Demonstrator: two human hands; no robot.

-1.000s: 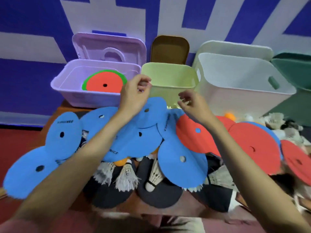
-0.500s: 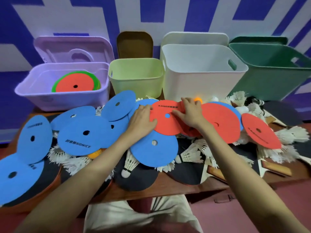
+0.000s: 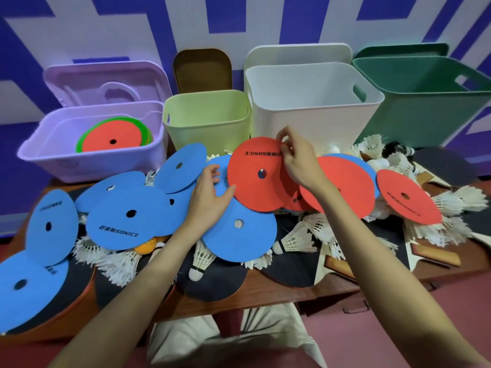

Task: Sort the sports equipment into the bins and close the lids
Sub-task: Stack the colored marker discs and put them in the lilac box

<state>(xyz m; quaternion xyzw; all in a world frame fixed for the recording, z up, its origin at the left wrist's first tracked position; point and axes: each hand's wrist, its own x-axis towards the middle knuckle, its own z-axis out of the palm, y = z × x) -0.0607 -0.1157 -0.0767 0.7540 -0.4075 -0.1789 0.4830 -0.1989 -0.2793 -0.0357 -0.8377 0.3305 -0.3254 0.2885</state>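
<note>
You have one wide-angle head view, looking forward and steeply down, close over the cluttered table (image 3: pixel 265 296); the bins (image 3: pixel 313 107) line its far edge against the wall (image 3: pixel 265 19).

You had a red disc (image 3: pixel 256 176) among blue discs (image 3: pixel 127 219), white shuttlecocks (image 3: pixel 297 240), and lilac (image 3: pixel 90 166), pale green (image 3: pixel 207 120), white (image 3: pixel 313 107) and dark green (image 3: pixel 425 102) bins before a blue-and-white patterned wall (image 3: pixel 132 22).

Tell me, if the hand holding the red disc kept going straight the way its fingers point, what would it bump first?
Probably the white bin. The right hand pinches the red disc and points up and away toward that bin's front wall, though depth is hard to judge.
</note>
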